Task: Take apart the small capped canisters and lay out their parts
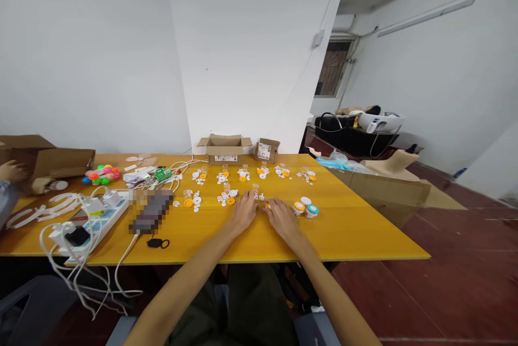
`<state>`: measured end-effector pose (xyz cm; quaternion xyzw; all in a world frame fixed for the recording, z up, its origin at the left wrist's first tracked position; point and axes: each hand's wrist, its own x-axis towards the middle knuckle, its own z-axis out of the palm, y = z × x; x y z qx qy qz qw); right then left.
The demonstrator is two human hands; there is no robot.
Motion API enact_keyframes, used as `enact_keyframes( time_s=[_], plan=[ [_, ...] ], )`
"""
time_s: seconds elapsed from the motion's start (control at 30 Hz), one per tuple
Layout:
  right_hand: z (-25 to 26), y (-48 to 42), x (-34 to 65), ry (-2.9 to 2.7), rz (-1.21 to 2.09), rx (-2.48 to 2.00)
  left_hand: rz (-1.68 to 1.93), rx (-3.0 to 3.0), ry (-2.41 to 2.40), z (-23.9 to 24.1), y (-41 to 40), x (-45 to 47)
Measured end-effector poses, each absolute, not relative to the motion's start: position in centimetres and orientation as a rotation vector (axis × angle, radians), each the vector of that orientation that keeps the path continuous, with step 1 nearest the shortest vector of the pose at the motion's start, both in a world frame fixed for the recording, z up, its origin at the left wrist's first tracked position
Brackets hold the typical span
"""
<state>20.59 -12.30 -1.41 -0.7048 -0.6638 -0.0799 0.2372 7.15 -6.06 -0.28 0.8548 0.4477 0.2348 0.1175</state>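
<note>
My left hand (245, 211) rests low over the table, palm down, fingers stretched forward beside a small clear cup (255, 187) and a few small white plastic pieces (261, 196). My right hand (281, 217) lies just to its right, fingers spread and pointing forward. A bit of orange (268, 205) shows at its fingertips, partly hidden by them. To the right of this hand stand small clear jars, one with an orange-and-white lid (299, 206), one with a teal-and-white lid (312, 209) and one with a white top (306, 201).
Groups of clear cups, orange rings (188, 203) and white pieces lie in two rows. Behind them stand an open carton (224, 149) and a smaller box (267, 150). At left are a power strip (101, 222), cables, colourful balls (101, 174) and another person's hand (12, 171).
</note>
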Motion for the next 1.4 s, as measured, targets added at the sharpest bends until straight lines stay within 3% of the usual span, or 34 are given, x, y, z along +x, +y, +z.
enact_keyframes(
  time_s=[0.2, 0.5, 0.97, 1.4],
  plan=[
    [-1.9, -10.6, 19.8, -1.666, 0.069, -1.695, 0.941, 2.255, 0.939, -2.0, -5.9, 5.4],
    [-2.5, -8.7, 18.7, -1.212, 0.715, -1.240, 0.989, 1.952, 0.848, -1.5, -5.4, 5.4],
    [-1.5, -10.4, 18.2, -0.963, 1.042, -1.098, 1.117, 1.920, 0.716, -1.8, -5.1, 5.2],
    [-2.3, -9.8, 18.4, -0.952, 1.063, -1.040, 1.108, 1.892, 0.772, -1.3, -5.1, 5.2]
  ],
)
